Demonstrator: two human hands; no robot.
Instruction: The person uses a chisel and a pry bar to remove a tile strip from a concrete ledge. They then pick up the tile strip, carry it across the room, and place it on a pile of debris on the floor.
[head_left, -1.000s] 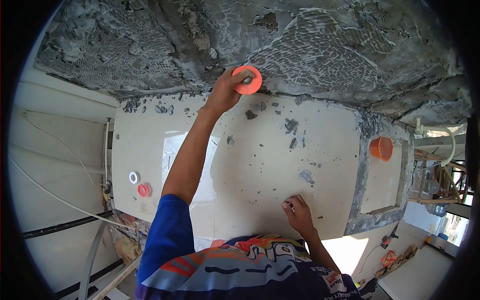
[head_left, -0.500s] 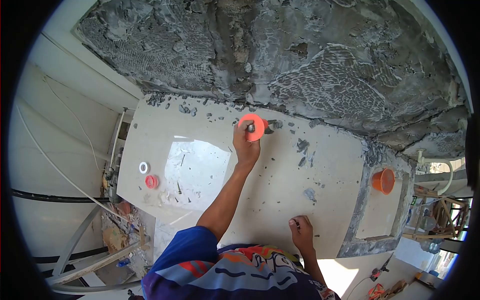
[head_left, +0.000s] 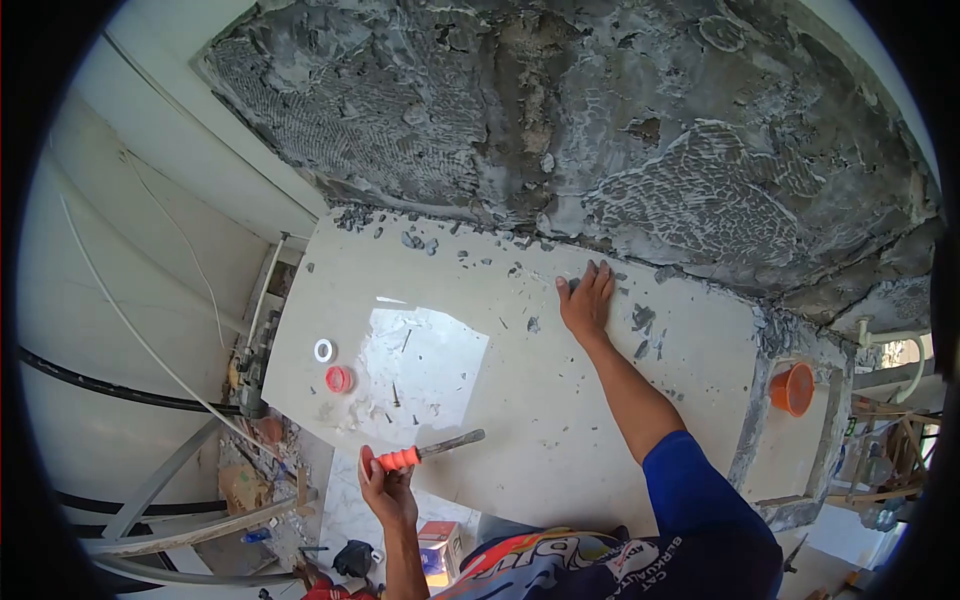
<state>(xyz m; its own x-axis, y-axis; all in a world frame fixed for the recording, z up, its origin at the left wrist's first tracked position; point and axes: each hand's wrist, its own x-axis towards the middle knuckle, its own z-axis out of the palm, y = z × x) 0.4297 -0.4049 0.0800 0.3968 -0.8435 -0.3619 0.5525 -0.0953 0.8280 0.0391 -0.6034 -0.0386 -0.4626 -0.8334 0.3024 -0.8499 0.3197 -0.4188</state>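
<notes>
My left hand [head_left: 388,488] is low at the left, closed around the orange grip of a steel chisel [head_left: 428,452] whose blade points right over a large cream tile [head_left: 560,400]. My right hand [head_left: 586,300] lies flat on the upper part of that tile with its fingers stretched out and nothing in it. Its fingertips touch the tile just below the rough grey mortar surface [head_left: 560,130]. Grey mortar chips [head_left: 640,318] are scattered on the tile around this hand.
A white ring [head_left: 323,350] and a red roll [head_left: 339,379] lie near the tile's left edge. An orange bucket [head_left: 792,388] sits in a recess at the right. A white pipe [head_left: 150,350] and a black hose [head_left: 100,385] run along the left wall.
My left hand has pulled the chisel down from the mortar edge to the lower left. My right hand has moved up from the tile's lower part to its top, near the mortar.
</notes>
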